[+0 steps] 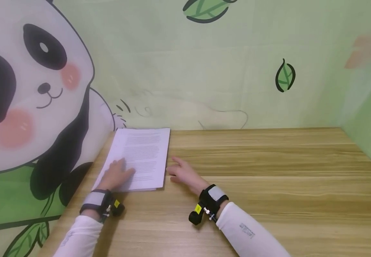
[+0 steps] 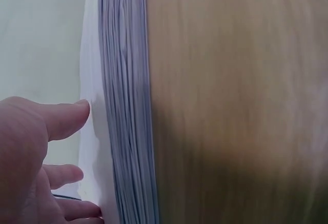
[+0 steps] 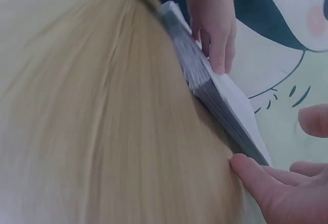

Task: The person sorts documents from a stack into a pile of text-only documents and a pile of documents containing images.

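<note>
White sleeves [image 1: 246, 228] showed nearest; ahead, the left hand [image 1: 114, 176], fingers spread, rested on a paper stack [image 1: 148, 153], the right hand [image 1: 187, 175], fingers loosely extended, just beside its edge; beyond both hung a panda-printed backdrop [image 1: 169, 64].

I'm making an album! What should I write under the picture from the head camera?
Left hand on printed pages, right hand beside them, smiling panda on the backdrop.

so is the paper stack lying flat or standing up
The paper stack is lying flat on the table: its printed page faces up, and both wrist views show its layered edges.
</note>
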{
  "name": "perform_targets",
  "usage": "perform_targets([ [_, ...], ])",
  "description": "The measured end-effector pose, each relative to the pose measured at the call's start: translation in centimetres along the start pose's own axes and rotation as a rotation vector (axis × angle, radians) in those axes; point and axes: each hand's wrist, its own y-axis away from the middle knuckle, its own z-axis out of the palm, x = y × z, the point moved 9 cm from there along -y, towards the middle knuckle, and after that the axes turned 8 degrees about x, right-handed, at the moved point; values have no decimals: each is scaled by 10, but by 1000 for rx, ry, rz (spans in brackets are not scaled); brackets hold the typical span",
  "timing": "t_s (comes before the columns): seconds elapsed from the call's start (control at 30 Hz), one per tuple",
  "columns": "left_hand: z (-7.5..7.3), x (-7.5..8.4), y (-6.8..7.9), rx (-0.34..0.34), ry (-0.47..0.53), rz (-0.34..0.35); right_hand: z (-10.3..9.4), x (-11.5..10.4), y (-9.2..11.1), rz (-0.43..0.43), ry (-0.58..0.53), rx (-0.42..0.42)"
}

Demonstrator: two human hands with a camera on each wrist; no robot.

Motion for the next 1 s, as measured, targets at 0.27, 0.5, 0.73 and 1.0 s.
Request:
perform_targets([
  [0.27, 7, 23, 10, -40, 47, 51, 8, 6, -7, 45, -104, -15],
  [0.5, 12, 41, 15, -45, 88, 75, 0, 8, -9, 26, -82, 87],
  [0.73, 16, 50, 16, -39, 147, 43, -20, 13, -12, 22, -55, 293],
  [1.0, 7, 42, 14, 48, 275, -101, -38, 5, -6, 8, -79, 372],
])
